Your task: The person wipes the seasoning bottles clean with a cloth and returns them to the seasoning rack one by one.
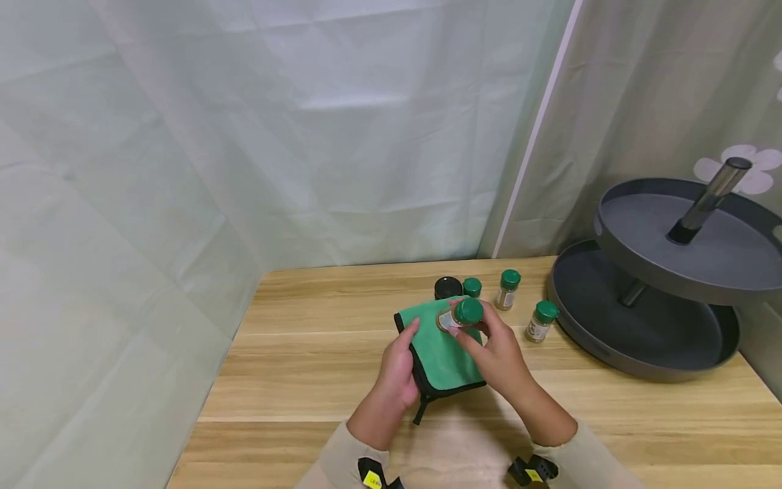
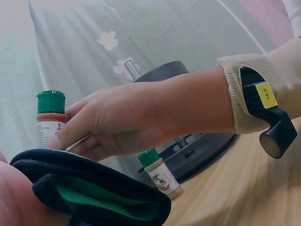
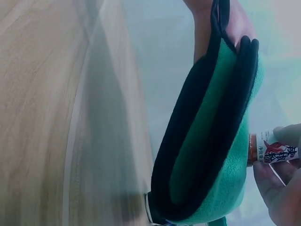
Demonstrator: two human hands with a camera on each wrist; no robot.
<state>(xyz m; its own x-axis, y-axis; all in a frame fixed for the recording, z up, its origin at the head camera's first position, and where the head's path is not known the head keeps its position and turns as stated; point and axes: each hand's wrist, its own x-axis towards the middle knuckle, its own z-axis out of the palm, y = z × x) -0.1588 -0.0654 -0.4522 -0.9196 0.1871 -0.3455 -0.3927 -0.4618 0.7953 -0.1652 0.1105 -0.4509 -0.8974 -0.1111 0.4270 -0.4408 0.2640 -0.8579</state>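
A folded green cloth [image 1: 449, 367] with black edging lies across my left hand [image 1: 396, 370], which grips its left side with the thumb on top. My right hand [image 1: 506, 353] pinches a green-lidded spice jar [image 1: 468, 312] between thumb and fingers, over the cloth. Reddish contents and a white label show on this spice jar [image 2: 50, 117] in the left wrist view, where it stands upright. From the right wrist, the base of the spice jar [image 3: 265, 151] appears right at the surface of the cloth [image 3: 233, 176], and the cloth's folded layers gape.
Behind the cloth stand a black-lidded jar [image 1: 448, 287] and a green-lidded jar [image 1: 472, 286]. Two more green-lidded jars, one farther back [image 1: 508, 291] and one nearer [image 1: 538, 322], stand right of them. A dark two-tier round tray [image 1: 641, 363] occupies the wooden table's right side.
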